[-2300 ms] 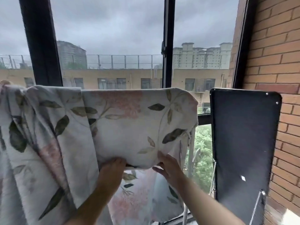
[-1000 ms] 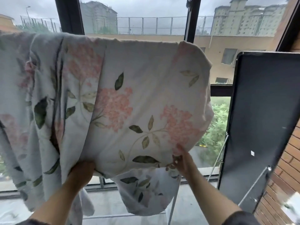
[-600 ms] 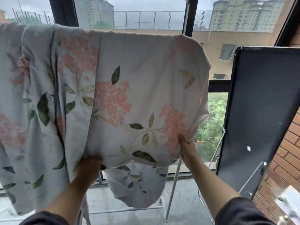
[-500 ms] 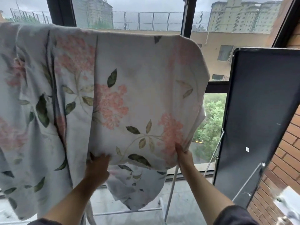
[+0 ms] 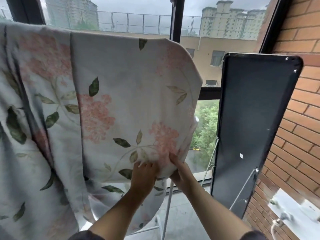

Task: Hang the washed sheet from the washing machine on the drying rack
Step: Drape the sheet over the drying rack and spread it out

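The washed sheet (image 5: 110, 94), white with pink flowers and green leaves, hangs draped over the top of the drying rack and fills the left and middle of the view. Only a white leg and lower bar of the drying rack (image 5: 167, 201) show below the cloth. My left hand (image 5: 143, 174) and my right hand (image 5: 180, 172) are side by side at the sheet's lower right edge, both gripping the cloth. A further bunch of the sheet hangs in folds at the far left.
A dark folded board (image 5: 251, 129) on a metal frame leans upright at the right, against a brick wall (image 5: 301, 104). Black-framed windows (image 5: 174, 19) stand behind the rack, with buildings and trees outside. Grey floor lies below.
My left hand has moved right along the sheet's lower edge until it sits next to my right hand. The front panel of the sheet hangs flatter and lower than before.
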`<state>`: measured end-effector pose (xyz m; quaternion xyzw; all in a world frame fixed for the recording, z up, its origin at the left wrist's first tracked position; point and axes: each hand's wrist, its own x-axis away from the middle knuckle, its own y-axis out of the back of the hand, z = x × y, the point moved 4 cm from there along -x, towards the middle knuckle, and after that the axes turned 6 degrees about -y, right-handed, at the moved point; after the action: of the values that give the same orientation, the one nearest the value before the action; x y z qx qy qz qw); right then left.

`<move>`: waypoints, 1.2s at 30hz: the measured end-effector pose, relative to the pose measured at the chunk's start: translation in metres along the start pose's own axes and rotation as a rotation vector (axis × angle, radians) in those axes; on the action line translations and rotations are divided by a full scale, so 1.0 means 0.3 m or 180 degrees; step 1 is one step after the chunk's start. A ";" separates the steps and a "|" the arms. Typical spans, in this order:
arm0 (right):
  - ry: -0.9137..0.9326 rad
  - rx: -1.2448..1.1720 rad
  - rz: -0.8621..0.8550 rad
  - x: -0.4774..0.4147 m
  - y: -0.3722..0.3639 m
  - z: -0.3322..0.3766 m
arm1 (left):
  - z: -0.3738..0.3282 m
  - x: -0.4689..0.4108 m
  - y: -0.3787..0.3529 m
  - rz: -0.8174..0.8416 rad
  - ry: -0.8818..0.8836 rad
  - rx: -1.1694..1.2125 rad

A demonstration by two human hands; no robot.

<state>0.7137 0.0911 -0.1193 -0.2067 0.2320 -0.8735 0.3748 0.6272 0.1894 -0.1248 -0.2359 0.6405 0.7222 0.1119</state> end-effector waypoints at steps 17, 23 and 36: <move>0.1928 -0.1004 0.0057 -0.006 -0.207 0.879 | 0.085 -0.283 0.340 -0.1208 0.0157 0.0399; 0.1894 -0.1450 -0.0536 0.008 -0.085 0.884 | 0.160 -0.287 0.383 -0.1284 0.0413 0.0435; 0.1759 -0.1129 -0.1158 0.061 0.123 0.622 | 0.239 -0.108 0.106 0.0174 0.0292 -0.0278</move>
<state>0.8226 0.0080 0.0140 -0.0627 0.4316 -0.8948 0.0952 0.6263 0.2591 -0.0764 -0.2558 0.6190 0.7407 0.0523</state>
